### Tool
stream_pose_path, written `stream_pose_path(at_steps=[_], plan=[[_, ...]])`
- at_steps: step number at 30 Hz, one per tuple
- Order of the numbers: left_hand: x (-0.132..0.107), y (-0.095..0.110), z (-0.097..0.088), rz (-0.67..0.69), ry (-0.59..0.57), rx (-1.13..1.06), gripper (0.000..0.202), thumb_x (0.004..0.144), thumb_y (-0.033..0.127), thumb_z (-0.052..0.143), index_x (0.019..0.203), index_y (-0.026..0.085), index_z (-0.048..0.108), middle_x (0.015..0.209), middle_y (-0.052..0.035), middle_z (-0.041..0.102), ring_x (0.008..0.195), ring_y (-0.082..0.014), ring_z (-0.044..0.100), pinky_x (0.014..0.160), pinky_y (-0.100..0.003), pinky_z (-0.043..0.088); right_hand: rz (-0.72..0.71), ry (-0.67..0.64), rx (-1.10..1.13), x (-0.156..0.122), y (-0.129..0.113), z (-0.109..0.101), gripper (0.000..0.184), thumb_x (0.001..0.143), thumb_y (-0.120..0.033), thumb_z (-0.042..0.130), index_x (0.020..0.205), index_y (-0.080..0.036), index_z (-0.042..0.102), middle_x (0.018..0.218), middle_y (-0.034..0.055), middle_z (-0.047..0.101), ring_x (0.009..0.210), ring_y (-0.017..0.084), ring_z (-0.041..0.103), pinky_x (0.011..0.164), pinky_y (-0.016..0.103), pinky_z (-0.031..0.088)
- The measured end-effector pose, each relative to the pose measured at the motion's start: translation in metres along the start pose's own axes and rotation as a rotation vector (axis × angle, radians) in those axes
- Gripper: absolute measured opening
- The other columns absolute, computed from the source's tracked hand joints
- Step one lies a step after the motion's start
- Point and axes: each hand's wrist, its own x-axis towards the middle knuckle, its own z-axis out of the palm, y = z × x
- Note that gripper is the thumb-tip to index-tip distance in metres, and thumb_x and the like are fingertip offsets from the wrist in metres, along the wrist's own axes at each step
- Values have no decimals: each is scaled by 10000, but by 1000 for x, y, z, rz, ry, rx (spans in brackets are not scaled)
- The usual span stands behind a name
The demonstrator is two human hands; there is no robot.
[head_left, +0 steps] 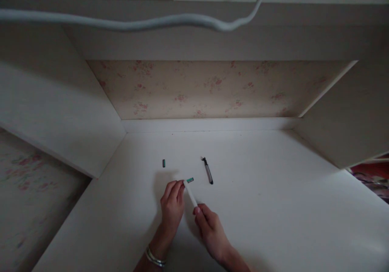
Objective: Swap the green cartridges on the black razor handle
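Note:
My right hand (209, 227) is closed around the lower end of a white razor handle (191, 194), which slants up and to the left. At its upper end sits a razor cartridge (190, 180) with a green face, sticking out to the right. My left hand (172, 203) has its fingertips pinched at that end, on the cartridge's left side; the exact contact is hidden. Beyond my hands, a second razor handle (208, 172), black and light grey, lies on the white tabletop (273, 207). Another green and dark cartridge (163, 163) lies to its left.
White side panels stand at the left (75, 114) and right (340, 122) of the tabletop. Flowered wallpaper (194, 90) shows behind a low white ledge. Across the top, close to the camera, runs a white cable (136, 24). Something red (370, 173) shows past the right edge.

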Motion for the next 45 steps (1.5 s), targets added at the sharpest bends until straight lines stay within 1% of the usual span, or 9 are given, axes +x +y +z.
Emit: stream_pose_path(at_steps=[4,8,11,15,19,22,37,42,45], plan=[[0,-1,0,9,-5,-5,151,922,175,536,1036,170,634,897,-58,622,822,-156,634,744,-261,539,26,78,54,1,0,1,428,948,-587,408,798,-196,499,580,-67,332,483,110,272,420,218,208],[0,-1,0,5,-3,2,157,930,184,518,1028,176,640,895,-59,621,825,-161,634,741,-267,543,18,16,42,2,0,0,423,944,-577,433,790,-192,516,575,-63,340,483,109,272,420,218,203],[0,-1,0,-1,-4,-2,153,925,198,532,1028,177,643,888,-60,617,813,-162,635,735,-269,547,21,92,69,2,0,0,431,945,-588,419,775,-199,495,563,-70,317,478,109,259,417,218,198],[0,0,0,-8,7,-20,151,929,201,522,1016,188,646,891,-61,614,817,-165,633,742,-279,552,13,18,36,1,-1,0,433,942,-591,423,793,-195,514,563,-66,335,481,112,283,419,217,212],[0,-1,0,-14,15,-51,150,921,200,533,1018,186,647,897,-58,619,823,-167,636,750,-286,554,20,67,81,2,0,2,440,940,-603,411,787,-198,492,562,-71,316,472,107,255,411,219,191],[1,0,0,-26,22,-57,147,922,192,527,1005,183,648,896,-57,619,828,-165,634,758,-287,550,27,12,58,1,0,1,433,939,-596,423,797,-196,505,556,-73,316,473,108,254,413,218,189],[-1,0,1,-60,10,-76,164,937,230,510,1005,187,652,893,-63,608,825,-167,625,746,-295,555,6,23,30,-8,-6,-4,411,934,-571,453,806,-189,536,567,-61,358,475,110,304,412,213,235],[1,2,0,-87,5,-96,140,928,233,530,983,188,652,878,-55,599,807,-162,617,733,-291,549,48,200,185,-9,-5,-6,395,925,-574,472,795,-201,491,571,-72,326,462,100,261,394,203,201],[1,4,0,-81,-1,-115,132,925,219,534,977,188,651,875,-52,596,804,-158,613,729,-284,544,27,170,172,-11,-5,-6,386,930,-565,472,808,-199,496,579,-69,339,472,103,285,407,203,220]])
